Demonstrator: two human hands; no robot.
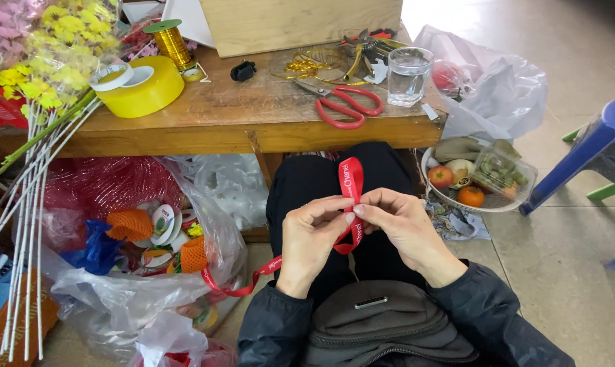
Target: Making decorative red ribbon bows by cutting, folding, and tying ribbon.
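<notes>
Both hands around looped red ribbon

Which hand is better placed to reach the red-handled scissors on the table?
Right, probably. The right hand sits almost directly below the red-handled scissors; the left hand is slightly farther off. Both pinch the red ribbon.

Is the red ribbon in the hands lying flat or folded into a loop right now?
Folded: the red ribbon arches in a loop above where the left hand and right hand pinch it.
</notes>
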